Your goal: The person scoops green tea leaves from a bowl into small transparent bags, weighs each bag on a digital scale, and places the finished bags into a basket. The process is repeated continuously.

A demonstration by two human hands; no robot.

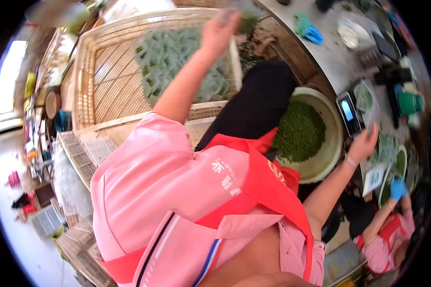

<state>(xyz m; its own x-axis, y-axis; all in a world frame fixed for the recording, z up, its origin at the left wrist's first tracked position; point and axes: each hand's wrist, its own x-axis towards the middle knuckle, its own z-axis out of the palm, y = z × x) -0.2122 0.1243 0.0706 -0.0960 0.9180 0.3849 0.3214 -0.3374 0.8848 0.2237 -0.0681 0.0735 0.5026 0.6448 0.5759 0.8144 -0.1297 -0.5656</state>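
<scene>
My left hand (220, 29) is raised over the far right corner of a cream plastic crate (112, 86). Its fingers are smeared by motion, and whether they hold anything is unclear. Pale green mesh bags (172, 52) with green contents fill the right part of the crate. On the other side, my right hand (364, 145) is beside a digital scale (349, 115) at the bench edge, its fingers loosely apart and nothing plainly in them. Between my arms and to the right of my knee stands a large pale basin (334, 138) holding small green pieces (299, 131).
A grey bench (311, 57) along the right carries blue-green gloves (309, 29), plastic bags (357, 31) and a green cup (409, 103). At lower right, a co-worker's blue-gloved hands (397, 189) work at a bowl (401, 160). Newspapers (84, 148) lie left of me.
</scene>
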